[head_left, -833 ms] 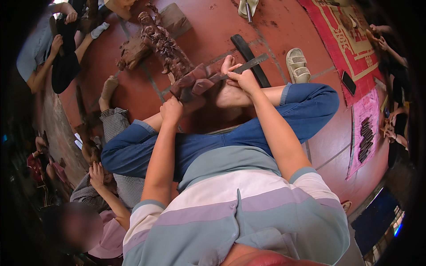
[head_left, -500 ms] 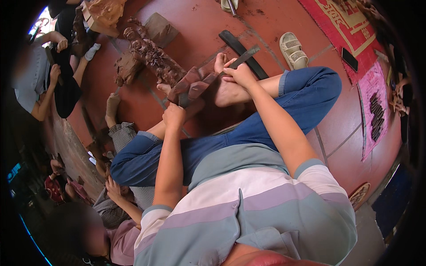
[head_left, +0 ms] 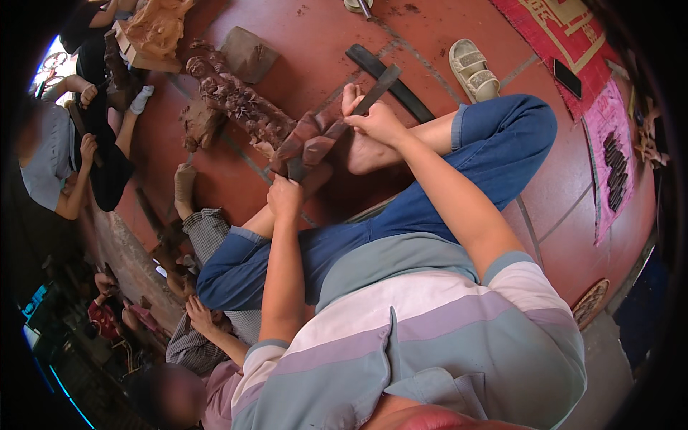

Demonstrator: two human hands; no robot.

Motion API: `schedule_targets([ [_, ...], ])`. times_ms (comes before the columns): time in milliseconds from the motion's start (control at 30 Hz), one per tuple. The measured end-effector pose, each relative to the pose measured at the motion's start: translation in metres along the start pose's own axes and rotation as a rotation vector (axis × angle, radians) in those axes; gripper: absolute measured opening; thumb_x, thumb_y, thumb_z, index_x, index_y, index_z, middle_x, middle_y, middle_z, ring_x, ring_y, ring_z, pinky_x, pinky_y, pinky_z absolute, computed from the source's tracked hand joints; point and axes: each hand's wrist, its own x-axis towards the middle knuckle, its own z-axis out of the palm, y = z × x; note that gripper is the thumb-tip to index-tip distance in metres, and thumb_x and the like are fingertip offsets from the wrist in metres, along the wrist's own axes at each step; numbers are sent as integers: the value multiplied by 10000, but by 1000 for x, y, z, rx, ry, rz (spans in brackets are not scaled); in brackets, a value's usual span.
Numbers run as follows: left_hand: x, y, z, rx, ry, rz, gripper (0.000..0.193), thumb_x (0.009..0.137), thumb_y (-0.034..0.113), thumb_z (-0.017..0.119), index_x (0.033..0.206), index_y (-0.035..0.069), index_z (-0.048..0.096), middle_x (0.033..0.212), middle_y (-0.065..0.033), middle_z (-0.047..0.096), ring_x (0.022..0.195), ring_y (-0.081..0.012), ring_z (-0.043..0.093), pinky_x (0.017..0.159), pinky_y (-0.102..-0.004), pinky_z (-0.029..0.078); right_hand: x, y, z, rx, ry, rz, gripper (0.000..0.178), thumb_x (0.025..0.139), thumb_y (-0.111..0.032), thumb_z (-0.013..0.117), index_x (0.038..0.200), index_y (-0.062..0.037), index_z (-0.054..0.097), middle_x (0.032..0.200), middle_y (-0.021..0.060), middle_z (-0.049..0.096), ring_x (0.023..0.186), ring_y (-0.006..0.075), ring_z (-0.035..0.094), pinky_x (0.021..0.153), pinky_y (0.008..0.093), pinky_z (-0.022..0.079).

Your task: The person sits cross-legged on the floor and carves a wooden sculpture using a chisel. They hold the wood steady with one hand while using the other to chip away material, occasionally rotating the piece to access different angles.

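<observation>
Lying far side, left of centre: reddish-brown carved wooden figure [head_left: 240,100], faceted base [head_left: 309,148] beside bare right foot [head_left: 367,153], presumably braced. Left hand [head_left: 285,195] curled round flat grey end [head_left: 294,169] near base. Right hand [head_left: 376,123] wrapped round long dark metal-looking bar [head_left: 383,84]; if same piece, two-handed for control. Right side: pink printed cloth [head_left: 599,143], tray-like, bearing slim dark rods [head_left: 615,173].

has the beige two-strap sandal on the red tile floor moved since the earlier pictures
No. The beige two-strap sandal lies in the same spot beside the grey grout line; both drifted in the picture as the camera moved.
</observation>
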Motion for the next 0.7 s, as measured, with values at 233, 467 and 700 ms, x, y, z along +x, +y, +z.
schedule_targets([
  [233,1,-1,6,-15,-23,-22,284,868,186,460,985,-42,584,913,-276,672,867,-446,652,812,-519,507,6,0,-3,94,63,35,102,854,-80,677,944,-42,650,847,53,625,740,103,610,598,236,520],
  [467,1,-4,8,-58,2,-40,293,872,193,455,990,-43,581,885,-280,671,850,-450,652,798,-530,507,9,-4,-6,100,35,214,104,855,-90,684,946,-50,654,918,46,621,811,132,632,662,266,559],
  [700,-2,-2,8,-32,-1,-57,290,870,189,454,991,-39,585,874,-275,675,839,-452,655,786,-530,510,-4,6,15,-235,102,-140,135,817,-104,713,903,-10,666,904,114,673,784,120,652,600,277,503],
])
